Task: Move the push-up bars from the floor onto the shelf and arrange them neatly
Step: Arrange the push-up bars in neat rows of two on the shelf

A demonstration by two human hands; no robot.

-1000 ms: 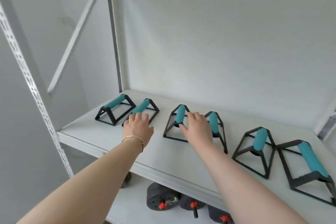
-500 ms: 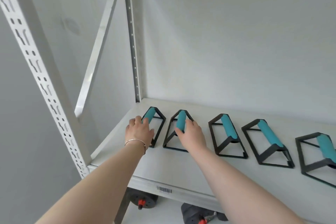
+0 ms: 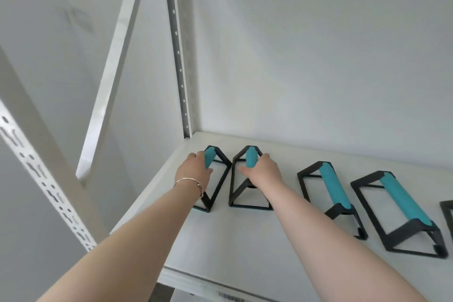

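Step in hand: aligning the row on the shelf (image 3: 215,247). The left hand (image 3: 193,170) wraps the teal grip of the end push-up bar (image 3: 212,179); the right hand (image 3: 261,170) wraps the second push-up bar (image 3: 247,186) beside it. Two more bars (image 3: 331,189) stand right of the right hand. Next, judged: square both frames, then release. A barcode label (image 3: 230,297) on the shelf edge is unreadable.

Count of items on the shelf (image 3: 245,247), head view.

Four whole push-up bars, black frame with teal grip, stood in a row across the lower middle to lower right; a fifth dark frame edge (image 3: 448,216) was cut off at the right border. Two hands were present, one bracelet (image 3: 190,182).
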